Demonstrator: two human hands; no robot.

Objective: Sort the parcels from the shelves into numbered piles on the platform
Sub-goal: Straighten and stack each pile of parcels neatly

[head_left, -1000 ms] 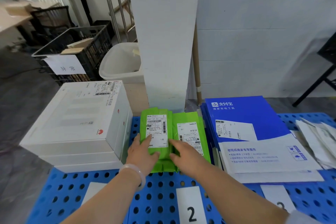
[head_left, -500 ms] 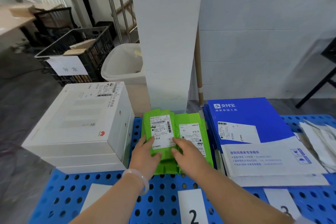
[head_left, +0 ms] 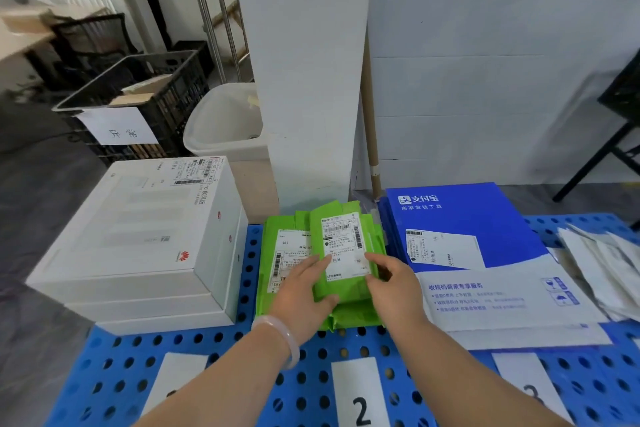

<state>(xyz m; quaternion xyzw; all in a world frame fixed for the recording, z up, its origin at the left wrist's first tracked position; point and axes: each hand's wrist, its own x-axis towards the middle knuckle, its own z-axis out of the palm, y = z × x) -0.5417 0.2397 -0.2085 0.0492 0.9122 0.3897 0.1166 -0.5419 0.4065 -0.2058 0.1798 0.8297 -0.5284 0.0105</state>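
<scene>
A stack of green parcels [head_left: 273, 274] lies on the blue perforated platform [head_left: 242, 350], behind the label "2" [head_left: 360, 399]. The top green parcel [head_left: 341, 239], with a white shipping label, is lifted and tilted over the stack. My left hand [head_left: 301, 295] holds its lower left edge, thumb under the parcel's near end. My right hand [head_left: 394, 284] pinches its right edge. White boxes [head_left: 138, 239] are piled on the left. Blue-and-white envelopes [head_left: 467, 246] lie above the label "3" [head_left: 530, 388].
A white pillar [head_left: 304, 80] rises right behind the green stack. White flat mailers [head_left: 609, 267] lie at the far right. Off the platform to the left stand a black crate [head_left: 145, 100] with a paper sign and a white bin [head_left: 225, 125].
Both hands took the left green parcel off the stack and carried it right, over the middle. Another labelled green parcel is now uncovered beneath on the left.
</scene>
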